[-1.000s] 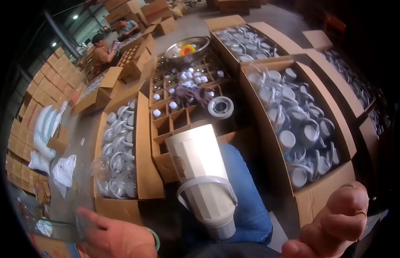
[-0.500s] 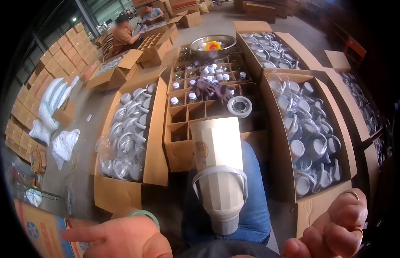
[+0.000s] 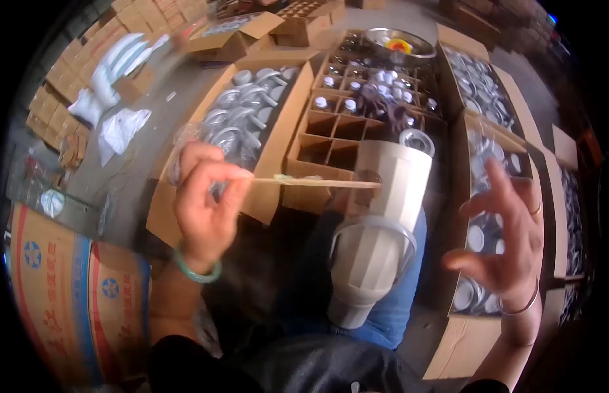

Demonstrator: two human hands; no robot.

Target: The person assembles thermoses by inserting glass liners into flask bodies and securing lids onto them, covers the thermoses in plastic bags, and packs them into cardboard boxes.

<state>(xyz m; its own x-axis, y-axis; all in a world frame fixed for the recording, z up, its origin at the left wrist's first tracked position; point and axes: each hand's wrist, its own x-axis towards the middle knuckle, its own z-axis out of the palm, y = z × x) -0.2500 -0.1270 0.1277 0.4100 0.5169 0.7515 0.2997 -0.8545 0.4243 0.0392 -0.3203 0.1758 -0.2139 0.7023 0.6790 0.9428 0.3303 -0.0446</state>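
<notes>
My left hand (image 3: 207, 206), with a green bangle at the wrist, pinches one end of a thin tan strip (image 3: 317, 183). The strip lies level, and its far end is in front of a cream tumbler (image 3: 396, 180) near the dark round mark; I cannot tell whether they touch. Resting tilted on my jeans, the tumbler has a grey carry handle (image 3: 412, 245) around its body and a grey narrow end toward me. My right hand (image 3: 507, 245) is raised to the right of the tumbler, fingers spread, holding nothing. A grey ring-shaped lid (image 3: 417, 142) sits beyond the tumbler.
A divided carton (image 3: 311, 147) ahead holds white-capped bottles, dark gloves (image 3: 383, 101) and a metal bowl (image 3: 415, 46). Open cartons of grey handled lids stand left (image 3: 239, 114) and right (image 3: 478, 239). Printed cardboard (image 3: 62, 288) stands at lower left.
Both hands have risen from the lower edge. The left now shows a tan strip in its pinch; the right has spread its fingers. The view has shifted, and the tumbler appears further right.
</notes>
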